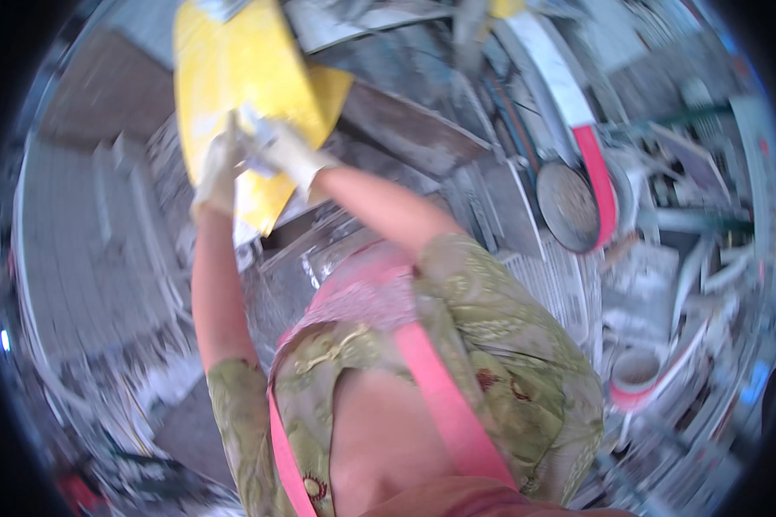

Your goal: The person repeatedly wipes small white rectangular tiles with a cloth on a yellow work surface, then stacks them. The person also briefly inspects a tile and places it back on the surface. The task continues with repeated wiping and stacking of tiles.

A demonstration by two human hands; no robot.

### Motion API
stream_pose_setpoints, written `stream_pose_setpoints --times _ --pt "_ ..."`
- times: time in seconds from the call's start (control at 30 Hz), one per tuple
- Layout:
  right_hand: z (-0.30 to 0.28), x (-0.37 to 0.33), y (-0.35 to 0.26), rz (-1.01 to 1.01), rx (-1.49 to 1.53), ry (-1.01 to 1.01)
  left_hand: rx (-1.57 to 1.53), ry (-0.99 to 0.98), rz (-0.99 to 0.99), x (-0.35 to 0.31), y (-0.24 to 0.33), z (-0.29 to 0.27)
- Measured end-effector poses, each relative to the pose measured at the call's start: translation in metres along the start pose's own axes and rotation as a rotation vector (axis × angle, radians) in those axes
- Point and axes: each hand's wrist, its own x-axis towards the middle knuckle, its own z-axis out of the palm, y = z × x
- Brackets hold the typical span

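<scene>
Two hands, each in one pale glove, meet over one yellow sheet (237, 60) in the head view. The left hand (215, 177) is at the sheet's lower left, its fingers pointing up; the right hand (289, 155) comes in from the right, its fingers close to those of the left. One small pale thing (254, 121) shows between them, too blurred to identify, and I cannot tell whether either hand is pinching it or is simply pressed together beside it. The yellow sheet is in the upper left of the view, running above and below the hands, with one yellow corner (332, 93) jutting out at its right. Left of it are one brown board (103, 90) and, lower, one grey ridged stack (90, 250), its layers too smeared to count. Well apart on the right, two round containers stand out: one larger container (565, 207) beside one curved white-and-red band (593, 164), and one smaller container (636, 369) below. One pink apron (362, 289) covers the person's front
</scene>
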Motion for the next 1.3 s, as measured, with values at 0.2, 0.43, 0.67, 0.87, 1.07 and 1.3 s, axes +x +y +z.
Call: stream_pose_setpoints --times 0.2,0.43,0.67,0.87,1.07,1.3 --pt "-0.066 -0.018 0.013 -0.161 -0.312 -0.287 0.274 0.092 0.364 -0.016 -0.012 0.005" --pt "-0.353 -0.174 -0.029 -0.271 -0.583 0.721 0.269 0.261 0.272 -0.030 0.002 0.024" --pt "-0.511 -0.258 -0.005 0.225 -1.821 0.534 0.179 0.237 0.222 -0.035 0.010 0.031" --pt "-0.527 -0.235 0.027 -0.245 -1.782 0.896 0.303 0.201 0.284 -0.004 0.063 0.071" --pt "-0.512 -0.241 -0.022 -0.173 -1.694 0.893 0.355 0.189 0.309 0.004 0.091 0.093" --pt "-0.533 -0.205 -0.023 -0.362 -1.689 0.578 0.245 0.272 0.229 -0.015 0.062 0.052"
